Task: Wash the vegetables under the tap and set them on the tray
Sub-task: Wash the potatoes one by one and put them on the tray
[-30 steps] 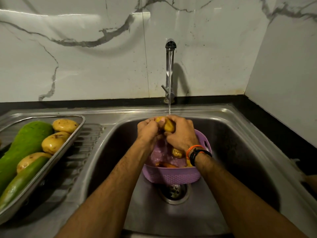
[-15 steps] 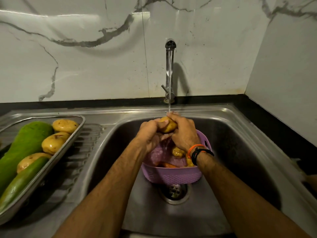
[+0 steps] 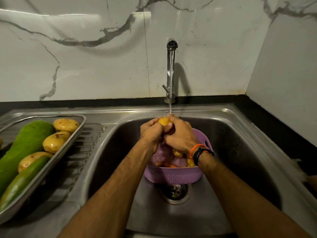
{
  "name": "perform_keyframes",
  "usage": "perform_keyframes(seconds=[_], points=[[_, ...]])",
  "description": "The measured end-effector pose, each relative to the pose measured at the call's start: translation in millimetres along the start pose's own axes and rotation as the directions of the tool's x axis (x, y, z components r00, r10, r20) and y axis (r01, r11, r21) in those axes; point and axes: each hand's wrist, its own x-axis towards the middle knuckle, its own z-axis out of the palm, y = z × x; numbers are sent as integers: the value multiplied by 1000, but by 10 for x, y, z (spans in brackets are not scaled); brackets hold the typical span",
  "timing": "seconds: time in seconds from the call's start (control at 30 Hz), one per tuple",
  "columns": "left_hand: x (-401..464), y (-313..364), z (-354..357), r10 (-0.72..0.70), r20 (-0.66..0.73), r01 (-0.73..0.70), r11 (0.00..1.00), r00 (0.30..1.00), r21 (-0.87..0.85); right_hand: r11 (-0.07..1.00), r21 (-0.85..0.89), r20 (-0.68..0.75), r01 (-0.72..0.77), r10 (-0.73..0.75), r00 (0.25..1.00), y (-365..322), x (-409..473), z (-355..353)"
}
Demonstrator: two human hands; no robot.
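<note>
We hold one potato (image 3: 163, 121) under the tap (image 3: 171, 66) stream, above the basket (image 3: 173, 176): left hand (image 3: 151, 133) and right hand (image 3: 181, 134) both curl round it, forearms converging over the sink (image 3: 240, 134).

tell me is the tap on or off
On. A thin stream of water runs from the tap onto the potato held by both hands.

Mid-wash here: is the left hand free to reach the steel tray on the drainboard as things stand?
Probably not yet. The left hand grips the potato together with the right hand under the tap. Nothing stands between it and the tray, so once it lets go the way looks open.
</note>
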Motion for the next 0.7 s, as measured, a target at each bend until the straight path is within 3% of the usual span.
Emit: perform_keyframes(seconds=[0.23, 0.4, 0.57, 0.7], points=[[-72, 76, -7, 9, 104, -9, 1000, 995, -4, 999, -33, -15, 25, -26, 1000, 10, 66, -10], [-78, 47, 95, 54, -35, -56, 997, 998, -59, 997, -48, -168, 62, -69, 983, 6, 14, 49], [-119, 72, 48, 36, 25, -36, 999, 999, 4, 995, -82, -49, 55, -59, 997, -28, 15, 4], [-158, 78, 92, 8, -72, -14, 997, 997, -81, 993, -88, -149, 79, -92, 985, -35, -1, 83]])
